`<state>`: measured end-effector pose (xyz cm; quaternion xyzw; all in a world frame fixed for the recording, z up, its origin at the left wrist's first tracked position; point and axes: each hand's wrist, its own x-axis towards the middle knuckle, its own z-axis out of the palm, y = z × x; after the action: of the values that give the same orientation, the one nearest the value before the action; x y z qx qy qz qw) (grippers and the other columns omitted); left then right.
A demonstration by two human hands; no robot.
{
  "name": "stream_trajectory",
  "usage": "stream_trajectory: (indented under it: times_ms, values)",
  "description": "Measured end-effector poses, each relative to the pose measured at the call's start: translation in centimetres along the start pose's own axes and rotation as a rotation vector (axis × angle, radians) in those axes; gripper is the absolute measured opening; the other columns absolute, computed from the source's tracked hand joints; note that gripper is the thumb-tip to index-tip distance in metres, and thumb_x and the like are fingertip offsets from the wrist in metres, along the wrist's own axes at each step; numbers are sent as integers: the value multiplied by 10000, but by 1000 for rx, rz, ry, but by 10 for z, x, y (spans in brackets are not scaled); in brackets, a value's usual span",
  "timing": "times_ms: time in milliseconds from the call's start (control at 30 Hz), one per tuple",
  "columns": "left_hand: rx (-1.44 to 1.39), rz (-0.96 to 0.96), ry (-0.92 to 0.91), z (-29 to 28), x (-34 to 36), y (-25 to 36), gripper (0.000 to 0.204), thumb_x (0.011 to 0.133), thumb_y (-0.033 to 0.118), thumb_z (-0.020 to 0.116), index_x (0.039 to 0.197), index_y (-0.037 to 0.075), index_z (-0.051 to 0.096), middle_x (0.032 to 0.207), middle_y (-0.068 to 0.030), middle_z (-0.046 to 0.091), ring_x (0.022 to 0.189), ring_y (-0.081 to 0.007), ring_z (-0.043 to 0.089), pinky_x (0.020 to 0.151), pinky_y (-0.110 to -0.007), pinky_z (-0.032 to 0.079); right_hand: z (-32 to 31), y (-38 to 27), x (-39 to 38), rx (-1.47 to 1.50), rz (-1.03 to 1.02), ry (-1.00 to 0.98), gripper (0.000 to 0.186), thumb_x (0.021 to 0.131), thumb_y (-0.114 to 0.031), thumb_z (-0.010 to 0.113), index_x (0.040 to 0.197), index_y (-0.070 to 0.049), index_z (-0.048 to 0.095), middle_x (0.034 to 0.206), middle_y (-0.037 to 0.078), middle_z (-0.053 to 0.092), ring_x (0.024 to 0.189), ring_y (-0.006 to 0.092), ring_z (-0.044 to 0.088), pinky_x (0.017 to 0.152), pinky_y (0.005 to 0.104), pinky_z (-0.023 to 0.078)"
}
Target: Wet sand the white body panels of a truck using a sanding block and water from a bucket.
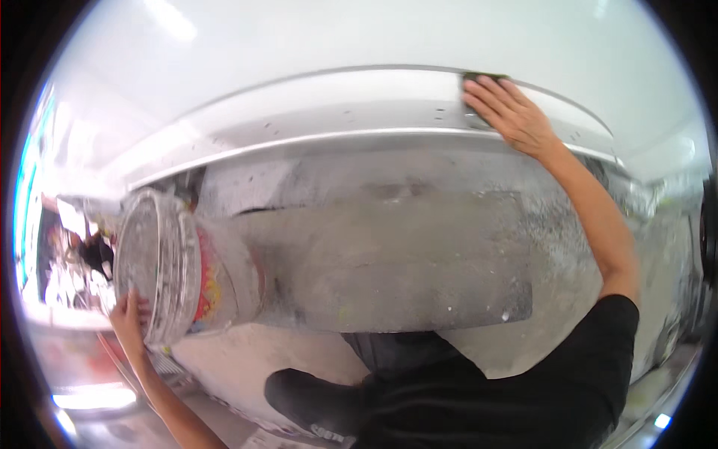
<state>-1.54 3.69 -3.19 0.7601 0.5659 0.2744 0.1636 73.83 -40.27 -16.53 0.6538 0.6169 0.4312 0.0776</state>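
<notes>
Black cloth of the person's shirt [516, 408] is closest. Ahead, a big white panel [359, 34] is smooth and shiny, with a bent-looking strip [359, 90] along it. Below is grey, stained floor [396, 254]. To the left sits a round, smeared bucket [232, 280]; its red and yellow label [211, 280] is too blurry to read. The right hand [512, 120] holds a dark pad [470, 75] flat against the strip, fingers straight and close together. The left hand [131, 314] has bent fingers at the bucket's rim; I cannot tell if they grip.
</notes>
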Motion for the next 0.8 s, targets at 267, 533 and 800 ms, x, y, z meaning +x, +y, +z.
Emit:
stream_trajectory:
  times_ms: [267,533,800]
  values:
    - [-37,0,1,23,-26,65,448,1026,410,704,1108,-22,788,873,-72,775,683,-130,677,598,-279,491,11,-139,224,75,-87,149,634,998,-49,516,1625,11,445,1747,129,380,1626,296,338,1339,458,287]
    - [-45,64,0,16,-27,63,487,1005,437,707,1048,-40,791,809,-76,751,672,-143,670,622,-298,517,-10,-183,311,347,-165,197,598,984,27,537,1580,-20,513,1707,128,434,1611,279,363,1348,477,287]
    - [23,119,40,12,-26,41,485,971,460,694,1045,-2,823,854,-142,788,737,-238,725,730,-389,556,-183,-231,374,1727,405,232,452,1131,-336,598,1390,31,649,1184,114,745,1039,179,686,926,359,582]
